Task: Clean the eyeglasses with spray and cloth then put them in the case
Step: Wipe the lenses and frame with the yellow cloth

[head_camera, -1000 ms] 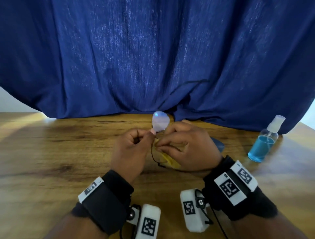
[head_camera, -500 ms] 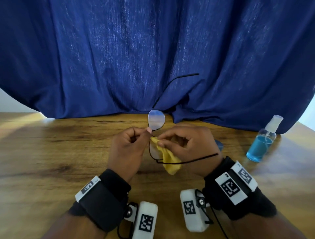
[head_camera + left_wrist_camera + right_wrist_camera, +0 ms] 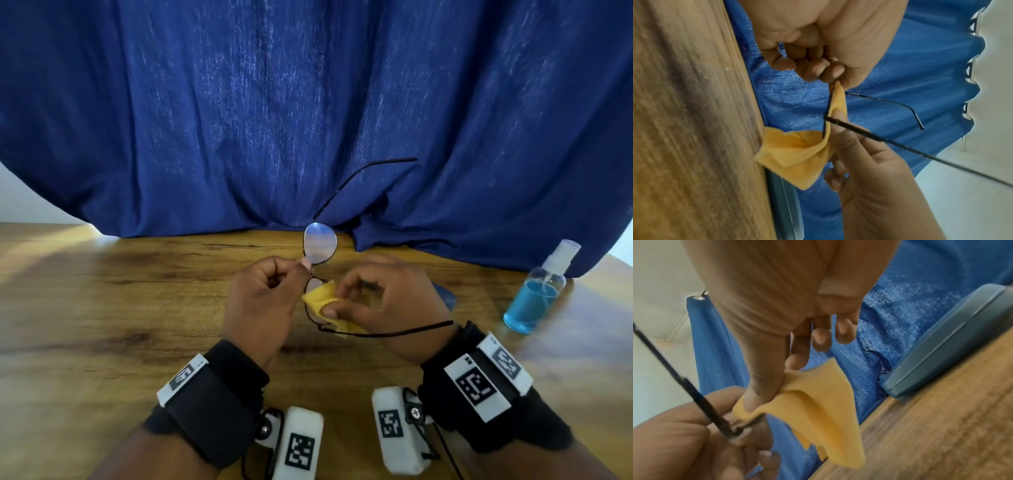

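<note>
Left hand grip: the left hand (image 3: 263, 305) pinches the eyeglasses (image 3: 320, 244) at the frame near the bridge, thumb and forefinger closed on the wire, remaining fingers curled in (the left wrist view confirms the curl).
Judged reason: holding at the bridge leaves both lens faces free for the cloth and keeps skin off the glass.
Right hand grip: the right hand (image 3: 387, 308) pinches the yellow cloth (image 3: 320, 298) between thumb and forefinger, with the near lens sandwiched inside the fold; the other fingers stand clear and loosely bent.
Judged reason: a fold over both lens faces would wipe front and back together.
Eyeglasses relative to grips: held above the table (image 3: 102, 308), not resting on it; the far lens stands up just beyond the left fingertips, uncovered; the near lens sits between the two hands, inside the cloth.
Temples: both unfolded, one rising toward the blue curtain (image 3: 308, 120), one running across the right wrist.
Cloth tail: hangs loose below the right thumb, toward the table.
Case: the blue case (image 3: 953, 344) lies on the table just behind the right hand, closed as far as the right wrist view shows.
Spray bottle: the spray bottle (image 3: 537, 291) stands upright, well to the right, untouched.
Step in hand (judgement): wiping the near lens; casing not yet begun.
</note>
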The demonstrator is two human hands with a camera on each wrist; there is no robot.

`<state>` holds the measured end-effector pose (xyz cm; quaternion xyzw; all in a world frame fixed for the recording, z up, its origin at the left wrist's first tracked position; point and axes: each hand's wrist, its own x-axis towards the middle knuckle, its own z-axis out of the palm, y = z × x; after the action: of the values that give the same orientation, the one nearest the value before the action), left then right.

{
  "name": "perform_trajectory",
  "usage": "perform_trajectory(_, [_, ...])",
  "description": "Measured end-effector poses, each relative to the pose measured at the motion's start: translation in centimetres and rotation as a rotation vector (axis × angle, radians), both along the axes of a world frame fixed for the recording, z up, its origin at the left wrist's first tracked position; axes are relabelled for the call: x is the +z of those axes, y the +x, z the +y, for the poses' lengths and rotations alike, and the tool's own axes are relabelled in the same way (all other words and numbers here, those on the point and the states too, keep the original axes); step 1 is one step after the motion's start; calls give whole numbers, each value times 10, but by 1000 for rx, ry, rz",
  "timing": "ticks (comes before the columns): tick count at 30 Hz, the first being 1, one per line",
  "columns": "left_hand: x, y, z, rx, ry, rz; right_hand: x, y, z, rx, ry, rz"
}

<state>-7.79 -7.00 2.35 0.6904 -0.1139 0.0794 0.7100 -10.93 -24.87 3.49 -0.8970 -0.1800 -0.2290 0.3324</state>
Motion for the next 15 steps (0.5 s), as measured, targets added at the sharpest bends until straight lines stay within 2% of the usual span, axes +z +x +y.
perform_trajectory(3, [-4, 0, -2, -21, -13, 5, 1, -2, 9, 132, -33, -28])
perform_trajectory(6, [-7, -4, -8, -60, 8, -4, 1, 2, 8, 6, -2, -93])
perform_trajectory(8, [-4, -4, -7, -49, 16, 0, 2, 2, 2, -99, 39, -54])
perform_trajectory(12, [-3, 1, -1, -7, -41, 25, 3, -4, 4, -98, 59, 109])
perform_trajectory(15, [-6, -3, -9, -42, -59, 33, 1, -1, 11, -134, 77, 135])
